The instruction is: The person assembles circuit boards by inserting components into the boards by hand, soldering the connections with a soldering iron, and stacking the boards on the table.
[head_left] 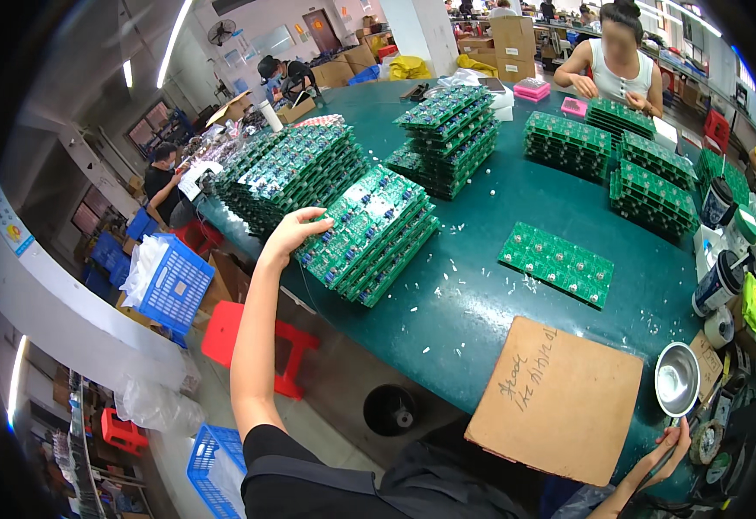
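My left hand point(294, 235) grips the left edge of the top green circuit board point(369, 212) on the near stack, thumb on its upper face. That stack has several boards, slightly fanned, by the table's near left edge. At the lower right, my right hand point(667, 454) has its fingers closed around a thin dark tool whose kind I cannot make out. It is just below a small shiny metal bowl point(678, 379). A single circuit board point(558, 263) lies flat in the middle of the green table point(430, 320), beyond a brown cardboard sheet point(559, 398) with handwriting.
More board stacks point(291, 173) stand at left, and another tall stack point(451, 138) behind. Several stacks point(650, 195) sit at far right, near a co-worker point(624, 69). White scraps dot the table. Cups point(717, 281) and tape rolls point(706, 443) crowd the right edge. A red stool point(261, 346) is below left.
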The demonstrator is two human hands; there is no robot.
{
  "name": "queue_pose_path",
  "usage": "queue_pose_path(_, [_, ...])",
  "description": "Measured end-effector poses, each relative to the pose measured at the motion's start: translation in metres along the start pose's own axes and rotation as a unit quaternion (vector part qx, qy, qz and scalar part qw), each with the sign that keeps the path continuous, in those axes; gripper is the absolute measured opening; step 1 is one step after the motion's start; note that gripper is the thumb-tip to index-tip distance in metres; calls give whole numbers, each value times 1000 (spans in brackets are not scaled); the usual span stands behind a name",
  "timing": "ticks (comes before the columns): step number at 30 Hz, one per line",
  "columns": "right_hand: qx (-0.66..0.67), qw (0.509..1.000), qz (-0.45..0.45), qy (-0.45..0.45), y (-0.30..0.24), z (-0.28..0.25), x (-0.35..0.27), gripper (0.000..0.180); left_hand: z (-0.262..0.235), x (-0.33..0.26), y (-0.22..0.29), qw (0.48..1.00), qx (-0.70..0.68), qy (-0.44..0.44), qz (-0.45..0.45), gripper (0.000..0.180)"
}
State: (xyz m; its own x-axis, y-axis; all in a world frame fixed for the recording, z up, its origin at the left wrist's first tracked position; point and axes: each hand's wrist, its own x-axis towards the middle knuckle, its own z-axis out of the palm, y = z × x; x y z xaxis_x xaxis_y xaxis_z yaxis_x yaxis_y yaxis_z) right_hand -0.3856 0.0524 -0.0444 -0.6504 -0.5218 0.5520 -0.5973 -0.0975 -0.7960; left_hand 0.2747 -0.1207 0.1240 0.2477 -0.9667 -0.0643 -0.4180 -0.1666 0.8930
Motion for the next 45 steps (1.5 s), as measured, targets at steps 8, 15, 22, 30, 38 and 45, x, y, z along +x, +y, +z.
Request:
queue_pose_path(8, [-15, 1000, 9, -8, -3, 0, 0, 26, -5, 1, -20, 968, 206, 103, 96, 35])
queue_pose_path(15, [2, 1000, 13, -3, -11, 4, 1, 25, 34, -75, 27, 912, -1, 306, 274, 50])
queue_pose_path(22, [31, 1000, 3, -4, -7, 2, 1, 23, 90, -181, 119, 698, -628, -206, 276, 53])
queue_pose_path(30, [7, 999, -43, -10, -20, -10, -1, 25, 110, -177, 214, 528, -731, -316, 294, 45])
queue_pose_path(38, [24, 946, -180, -268, -40, -45, -16, 46, 281, -36, 150, 916, -73, -146, 367, 34])
queue_pose_path(45, [-149, 866, -207, -430, -59, -44, -35, 60, 333, 69, 5, 940, 284, 49, 183, 30])
